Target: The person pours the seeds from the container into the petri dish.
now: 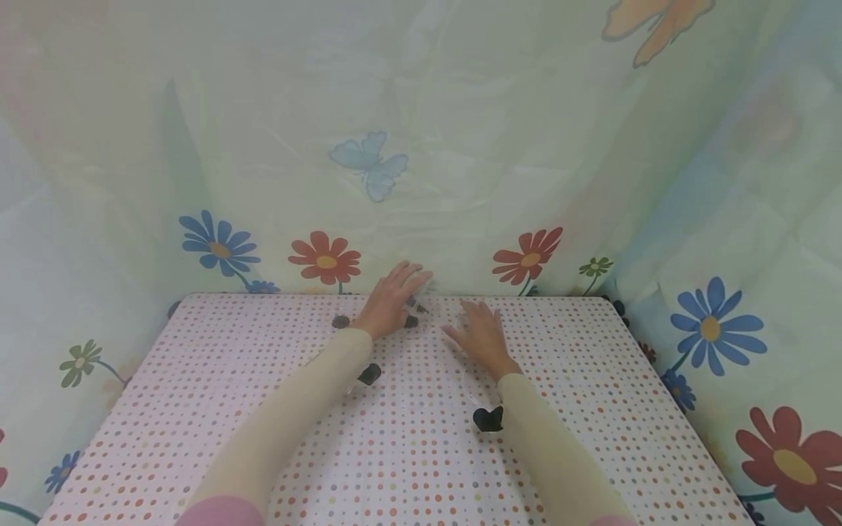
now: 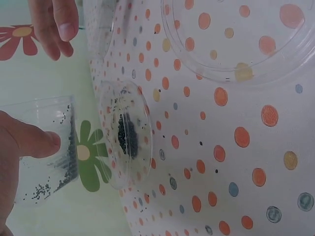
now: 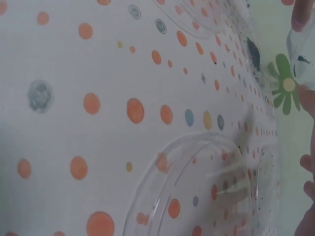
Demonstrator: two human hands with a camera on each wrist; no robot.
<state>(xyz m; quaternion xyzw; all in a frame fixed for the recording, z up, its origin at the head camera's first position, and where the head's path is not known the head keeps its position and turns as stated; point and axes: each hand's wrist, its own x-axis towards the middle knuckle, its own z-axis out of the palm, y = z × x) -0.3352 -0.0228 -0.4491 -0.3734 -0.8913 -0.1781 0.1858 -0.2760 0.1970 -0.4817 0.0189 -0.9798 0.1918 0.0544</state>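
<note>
My left hand (image 1: 393, 303) holds a clear plastic cup (image 2: 47, 118) near the back edge of the table, thumb against its side. Small dark grains cling along the cup's wall. The cup is tilted close to a clear shallow dish (image 2: 142, 164), where a pile of dark grains (image 2: 128, 135) lies. To the right, my right hand (image 1: 483, 340) is open, its fingers spread and reaching forward with nothing held. Near its fingers, a second clear dish (image 3: 268, 179) with a few dark specks shows in the right wrist view.
Another clear dish (image 3: 197, 182) lies nearer on the dotted tablecloth (image 1: 408, 438). Dark heart-shaped patches show beside my left forearm (image 1: 316, 387) and right forearm (image 1: 546, 438). A few loose grains dot the cloth. A flowered curtain (image 1: 427, 219) rises behind the table.
</note>
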